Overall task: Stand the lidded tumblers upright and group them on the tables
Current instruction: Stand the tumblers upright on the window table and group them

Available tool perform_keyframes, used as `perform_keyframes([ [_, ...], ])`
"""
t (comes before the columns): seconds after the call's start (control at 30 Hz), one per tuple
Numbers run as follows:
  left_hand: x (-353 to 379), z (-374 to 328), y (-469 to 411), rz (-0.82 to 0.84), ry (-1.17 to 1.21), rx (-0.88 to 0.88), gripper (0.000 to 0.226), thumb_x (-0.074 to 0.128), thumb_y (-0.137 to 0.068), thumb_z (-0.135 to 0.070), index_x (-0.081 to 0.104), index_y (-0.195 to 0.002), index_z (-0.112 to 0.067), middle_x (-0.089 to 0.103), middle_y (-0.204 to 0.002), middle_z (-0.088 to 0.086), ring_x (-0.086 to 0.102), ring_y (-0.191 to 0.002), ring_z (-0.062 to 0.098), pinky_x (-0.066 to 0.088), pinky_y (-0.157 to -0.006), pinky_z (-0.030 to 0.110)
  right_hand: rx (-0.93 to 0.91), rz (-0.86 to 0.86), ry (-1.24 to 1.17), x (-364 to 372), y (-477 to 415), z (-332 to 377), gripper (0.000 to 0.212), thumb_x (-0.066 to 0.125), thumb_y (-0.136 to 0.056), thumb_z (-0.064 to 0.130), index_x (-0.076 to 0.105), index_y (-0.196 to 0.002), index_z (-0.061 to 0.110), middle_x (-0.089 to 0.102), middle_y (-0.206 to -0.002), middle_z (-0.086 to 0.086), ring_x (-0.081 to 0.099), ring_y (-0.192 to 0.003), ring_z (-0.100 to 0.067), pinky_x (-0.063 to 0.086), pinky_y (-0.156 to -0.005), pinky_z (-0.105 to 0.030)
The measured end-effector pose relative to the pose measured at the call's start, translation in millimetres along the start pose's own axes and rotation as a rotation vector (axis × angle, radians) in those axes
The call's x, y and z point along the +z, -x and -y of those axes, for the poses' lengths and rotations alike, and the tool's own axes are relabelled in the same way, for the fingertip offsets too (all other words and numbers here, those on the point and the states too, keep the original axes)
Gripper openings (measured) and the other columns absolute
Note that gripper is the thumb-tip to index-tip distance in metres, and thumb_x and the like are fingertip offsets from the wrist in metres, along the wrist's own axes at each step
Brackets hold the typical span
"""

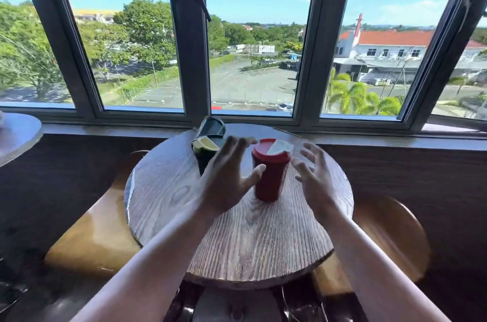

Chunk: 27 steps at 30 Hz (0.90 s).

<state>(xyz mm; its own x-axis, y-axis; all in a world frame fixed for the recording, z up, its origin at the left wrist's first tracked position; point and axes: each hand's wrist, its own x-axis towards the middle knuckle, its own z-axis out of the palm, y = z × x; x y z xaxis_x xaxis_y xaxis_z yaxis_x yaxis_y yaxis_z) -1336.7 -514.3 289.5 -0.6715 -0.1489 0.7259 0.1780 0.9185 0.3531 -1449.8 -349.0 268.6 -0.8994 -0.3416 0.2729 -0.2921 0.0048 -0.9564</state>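
A red lidded tumbler [268,176] stands upright near the middle of the round wooden table [237,237]. My left hand [229,176] is spread open just left of it, thumb close to its side. On the tumbler's right, my right hand [313,176] is also spread, a small gap away. Behind my left hand stands a dark green tumbler [204,153] with a pale green lid, partly hidden by the fingers. Another dark tumbler [212,126] lies on its side at the table's far edge by the window sill.
A wide window sill [369,140] and window frames run behind the table. Part of a second round table [15,134] shows at the far left. Two wooden stool seats [87,240] [395,232] flank the table below its edge.
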Motion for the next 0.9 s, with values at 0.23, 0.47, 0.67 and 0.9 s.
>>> perform_keyframes([
  [0.23, 37.3, -17.6, 5.3, -0.047, -0.017, -0.201, 0.053, 0.079, -0.083, -0.035, 0.055, -0.127, -0.017, 0.055, -0.116, 0.004, 0.063, -0.092, 0.018, 0.055, -0.080, 0.027, 0.126, 0.314, -0.152, -1.2, -7.3, -31.8, 0.040, 0.058, -0.097, 0.015, 0.048, -0.134, 0.027, 0.065, -0.127, -0.002, 0.063, -0.114, -0.011, 0.053, -0.092, -0.032],
  [0.47, 38.5, -24.1, 13.2, -0.171, -0.015, -0.286, 0.039, 0.079, -0.084, -0.020, 0.063, -0.119, -0.012, 0.067, -0.114, 0.003, 0.062, -0.099, 0.008, 0.042, -0.091, 0.011, -0.023, 0.257, 0.016, 8.6, -15.6, -44.7, 0.058, 0.076, -0.083, 0.013, 0.052, -0.135, 0.021, 0.068, -0.120, -0.001, 0.066, -0.109, -0.013, 0.056, -0.092, -0.030],
  [0.67, 25.0, -15.0, 10.6, -0.217, -0.034, -0.296, 0.028, 0.075, -0.088, -0.017, 0.068, -0.114, -0.012, 0.073, -0.109, 0.003, 0.071, -0.095, 0.015, 0.057, -0.088, 0.029, -0.060, 0.210, -0.026, 30.2, -18.1, -39.6, 0.058, 0.080, -0.079, 0.009, 0.053, -0.127, 0.024, 0.066, -0.109, 0.013, 0.067, -0.103, -0.012, 0.057, -0.086, -0.030],
  [0.9, 15.9, -8.5, 16.1, -0.141, -0.113, -0.288, 0.039, 0.073, -0.090, -0.024, 0.068, -0.125, -0.008, 0.074, -0.118, 0.008, 0.072, -0.102, 0.016, 0.052, -0.093, 0.020, -0.070, 0.174, 0.006, 40.2, -15.5, -37.1, 0.058, 0.083, -0.076, 0.017, 0.055, -0.126, 0.023, 0.066, -0.101, 0.017, 0.067, -0.098, -0.004, 0.058, -0.086, -0.032],
])
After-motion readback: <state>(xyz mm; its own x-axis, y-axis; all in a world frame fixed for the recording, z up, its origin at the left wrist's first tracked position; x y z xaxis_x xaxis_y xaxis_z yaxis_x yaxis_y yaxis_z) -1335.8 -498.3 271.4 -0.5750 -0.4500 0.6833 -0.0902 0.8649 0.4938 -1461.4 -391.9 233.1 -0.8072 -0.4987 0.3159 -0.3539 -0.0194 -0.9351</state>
